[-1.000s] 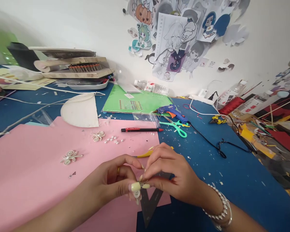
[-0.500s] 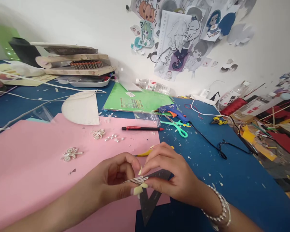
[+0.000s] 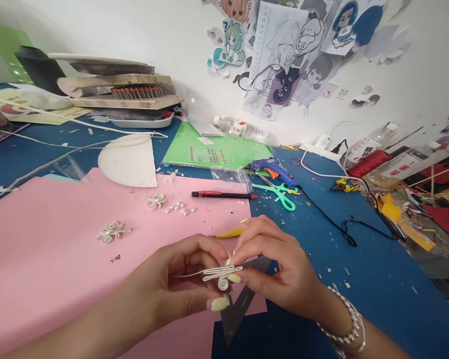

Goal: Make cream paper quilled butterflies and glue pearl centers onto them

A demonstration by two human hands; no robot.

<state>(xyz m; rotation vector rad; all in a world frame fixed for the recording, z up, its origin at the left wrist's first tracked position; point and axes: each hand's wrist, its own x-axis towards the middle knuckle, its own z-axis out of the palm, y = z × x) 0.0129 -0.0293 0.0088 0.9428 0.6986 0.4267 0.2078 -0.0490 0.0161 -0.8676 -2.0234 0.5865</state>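
My right hand [image 3: 273, 259] pinches a thin white cord piece [image 3: 221, 273] between thumb and fingertips. Flat loops of the cord lie side by side, with a small spiral coil below them and a loose tail running left. My left hand [image 3: 189, 276] curls round the piece from the left, its index tip at the upper edge and its thumb just under the coil. Its exact contact is partly hidden. Under both hands lies a dark triangular ruler [image 3: 241, 304]. Two finished-looking coiled cord ornaments, one nearer [image 3: 112, 232] and one farther [image 3: 156, 201], rest on pink paper [image 3: 60, 249].
Loose pearl beads [image 3: 177, 208], a black-red pen [image 3: 224, 195] and yellow tweezers [image 3: 228, 233] lie beyond my hands. Farther back are green scissors [image 3: 277, 192], a blue glue gun [image 3: 273, 169] with its cable, and a white half-oval piece [image 3: 129, 162].
The cord piece has turned and its spiral coil now shows. My left thumb has moved down off the loops, and both hands have shifted slightly right in the view.
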